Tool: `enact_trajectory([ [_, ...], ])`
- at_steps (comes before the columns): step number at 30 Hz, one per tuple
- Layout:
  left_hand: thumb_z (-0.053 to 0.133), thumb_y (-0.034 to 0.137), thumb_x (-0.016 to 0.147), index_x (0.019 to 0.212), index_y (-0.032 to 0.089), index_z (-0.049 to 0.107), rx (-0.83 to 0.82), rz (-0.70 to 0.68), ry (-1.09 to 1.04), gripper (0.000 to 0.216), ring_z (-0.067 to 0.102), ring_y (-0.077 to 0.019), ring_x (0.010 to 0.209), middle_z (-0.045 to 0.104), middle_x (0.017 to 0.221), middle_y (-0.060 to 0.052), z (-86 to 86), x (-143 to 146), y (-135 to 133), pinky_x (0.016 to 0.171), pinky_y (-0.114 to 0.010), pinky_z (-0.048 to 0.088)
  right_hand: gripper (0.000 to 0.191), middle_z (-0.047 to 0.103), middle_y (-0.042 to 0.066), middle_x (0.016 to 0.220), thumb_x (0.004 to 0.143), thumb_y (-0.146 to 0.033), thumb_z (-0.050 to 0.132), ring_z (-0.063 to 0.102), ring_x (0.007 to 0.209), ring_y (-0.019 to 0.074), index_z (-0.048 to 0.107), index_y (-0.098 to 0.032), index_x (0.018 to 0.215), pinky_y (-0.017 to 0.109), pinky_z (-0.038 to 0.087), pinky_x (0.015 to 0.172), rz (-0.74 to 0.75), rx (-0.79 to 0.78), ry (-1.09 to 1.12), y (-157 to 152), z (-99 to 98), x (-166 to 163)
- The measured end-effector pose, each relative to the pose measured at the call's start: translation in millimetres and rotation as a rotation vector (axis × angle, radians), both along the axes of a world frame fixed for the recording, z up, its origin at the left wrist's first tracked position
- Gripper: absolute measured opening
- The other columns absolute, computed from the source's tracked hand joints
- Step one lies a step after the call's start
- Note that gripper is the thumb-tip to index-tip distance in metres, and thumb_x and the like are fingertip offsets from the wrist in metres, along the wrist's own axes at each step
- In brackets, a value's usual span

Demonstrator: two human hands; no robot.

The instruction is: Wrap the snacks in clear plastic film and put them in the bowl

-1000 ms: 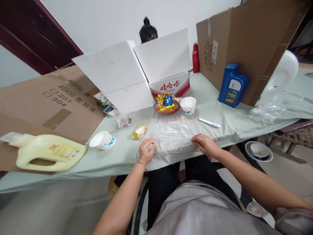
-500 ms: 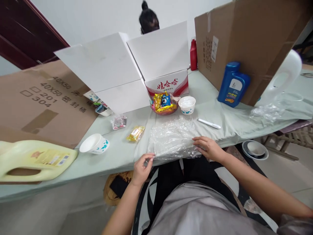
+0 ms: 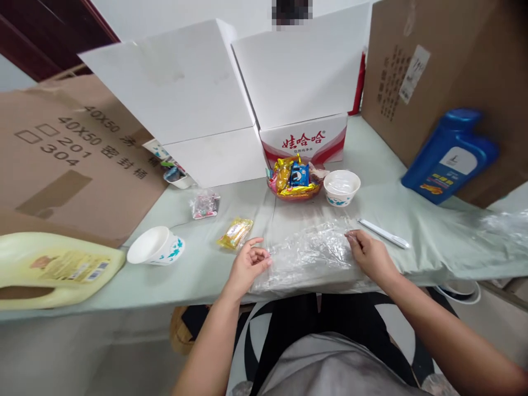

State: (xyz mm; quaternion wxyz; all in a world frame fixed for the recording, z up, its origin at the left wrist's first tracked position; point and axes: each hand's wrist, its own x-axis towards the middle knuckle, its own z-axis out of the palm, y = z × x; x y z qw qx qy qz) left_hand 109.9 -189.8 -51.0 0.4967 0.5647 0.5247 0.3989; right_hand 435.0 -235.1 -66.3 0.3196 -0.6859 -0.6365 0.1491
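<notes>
A crumpled clear plastic sheet (image 3: pixel 309 256) lies along the table's front edge between my hands. My left hand (image 3: pixel 247 265) pinches its left edge with thumb and fingertip, the other fingers loosely curled. At the far right corner my right hand (image 3: pixel 369 254) grips the plastic between closed fingertips. A yellow-wrapped snack packet (image 3: pixel 235 234) lies just beyond my left hand. Right of my right hand rests a white utility knife (image 3: pixel 383 234). Farther back are a bowl of wrapped snacks (image 3: pixel 295 181) and a paper bowl (image 3: pixel 341 188) with clear plastic inside.
An empty paper bowl (image 3: pixel 155 246) and a pale yellow jug (image 3: pixel 58 269) occupy the left side. White boxes (image 3: pixel 305 71) stand behind; brown cartons (image 3: pixel 74 159) flank both sides. A blue bottle (image 3: pixel 449 157) leans at right. Part of another person's head shows beyond the boxes.
My hands have shifted away from the front edge, carrying the plastic's edge with them. The sheet now spans less from front to back. My right hand's fingers have closed, and the view has tilted.
</notes>
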Motion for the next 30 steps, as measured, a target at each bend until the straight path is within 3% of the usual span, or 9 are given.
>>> enact_trajectory([
  [3, 0.072, 0.036, 0.067, 0.109, 0.021, 0.052, -0.010, 0.105, 0.042, 0.049, 0.062, -0.0129, 0.060, 0.064, 0.080, 0.001, -17.4, -2.1, 4.9, 0.054, -0.025, 0.050, 0.031, 0.074, 0.009, 0.087, 0.095, -0.035, 0.041, 0.069, 0.072, 0.0260, 0.062, -0.018, 0.111, 0.034, 0.048, 0.059, -0.060, -0.049, -0.270, 6.5, -10.9, -3.0],
  [7, 0.060, 0.036, 0.080, 0.102, 0.021, 0.060, 0.169, 0.271, 0.306, 0.026, 0.064, -0.0163, 0.071, 0.066, 0.086, -0.003, -27.2, -6.6, 5.1, 0.069, -0.032, 0.054, 0.030, 0.075, 0.007, 0.095, 0.097, -0.034, 0.039, 0.070, 0.071, 0.0239, 0.063, -0.019, 0.108, 0.032, 0.045, 0.055, -0.061, -0.036, -0.410, 6.0, -20.6, -4.4],
  [10, 0.064, 0.033, 0.079, 0.103, 0.022, 0.064, 0.296, 0.196, 0.590, 0.027, 0.062, -0.0208, 0.085, 0.065, 0.091, -0.004, -19.0, -2.9, 8.3, 0.081, -0.037, 0.052, 0.029, 0.075, 0.005, 0.096, 0.098, -0.034, 0.040, 0.070, 0.069, 0.0211, 0.064, -0.020, 0.103, 0.030, 0.042, 0.052, -0.070, 0.016, -0.457, 3.6, -22.3, -5.5],
  [13, 0.071, 0.026, 0.072, 0.086, 0.022, 0.065, 0.363, 0.026, 0.734, 0.016, 0.058, -0.0250, 0.098, 0.062, 0.097, -0.005, -8.9, 6.7, 12.4, 0.090, -0.040, 0.048, 0.029, 0.075, 0.004, 0.095, 0.098, -0.035, 0.041, 0.069, 0.065, 0.0190, 0.065, -0.019, 0.100, 0.029, 0.039, 0.049, -0.090, 0.053, -0.519, -0.4, -23.2, -5.4],
  [15, 0.066, 0.022, 0.074, 0.075, 0.021, 0.059, 0.346, -0.045, 0.643, 0.007, 0.058, -0.0241, 0.101, 0.063, 0.099, -0.005, -5.5, 12.6, 14.5, 0.091, -0.040, 0.047, 0.030, 0.075, 0.004, 0.092, 0.099, -0.035, 0.040, 0.068, 0.063, 0.0182, 0.066, -0.019, 0.100, 0.028, 0.038, 0.049, -0.081, 0.068, -0.553, -4.1, -24.1, -3.6],
  [18, 0.059, 0.026, 0.080, 0.074, 0.021, 0.047, 0.138, -0.085, 0.265, 0.015, 0.063, -0.0175, 0.084, 0.067, 0.094, -0.004, -5.1, 18.4, 18.0, 0.077, -0.033, 0.050, 0.031, 0.074, 0.005, 0.091, 0.099, -0.035, 0.040, 0.068, 0.063, 0.0171, 0.066, -0.018, 0.101, 0.027, 0.038, 0.050, -0.049, 0.093, -0.574, -9.9, -25.5, 0.3],
  [23, 0.068, 0.031, 0.069, 0.077, 0.022, 0.038, -0.085, 0.050, -0.094, 0.032, 0.056, -0.0087, 0.053, 0.069, 0.077, 0.001, -12.5, 25.0, 30.2, 0.056, -0.023, 0.045, 0.031, 0.074, 0.004, 0.088, 0.099, -0.036, 0.041, 0.066, 0.059, 0.0161, 0.066, -0.017, 0.099, 0.027, 0.036, 0.048, -0.060, 0.132, -0.613, -13.0, -26.6, 2.0],
  [26, 0.067, 0.029, 0.068, 0.083, 0.021, 0.043, -0.017, 0.139, -0.030, 0.029, 0.053, -0.0078, 0.049, 0.068, 0.076, 0.001, -19.1, 21.2, 37.1, 0.052, -0.021, 0.043, 0.031, 0.075, 0.005, 0.089, 0.100, -0.035, 0.041, 0.066, 0.059, 0.0157, 0.066, -0.017, 0.098, 0.027, 0.034, 0.048, -0.059, 0.155, -0.627, -12.4, -26.9, 0.9],
  [30, 0.057, 0.024, 0.078, 0.086, 0.020, 0.054, 0.234, 0.272, 0.419, 0.010, 0.057, -0.0118, 0.058, 0.065, 0.076, 0.000, -17.5, 5.9, 38.3, 0.059, -0.025, 0.047, 0.031, 0.075, 0.005, 0.090, 0.100, -0.035, 0.041, 0.065, 0.059, 0.0149, 0.066, -0.017, 0.098, 0.026, 0.033, 0.049, -0.064, 0.165, -0.633, -12.8, -27.4, 0.0],
])
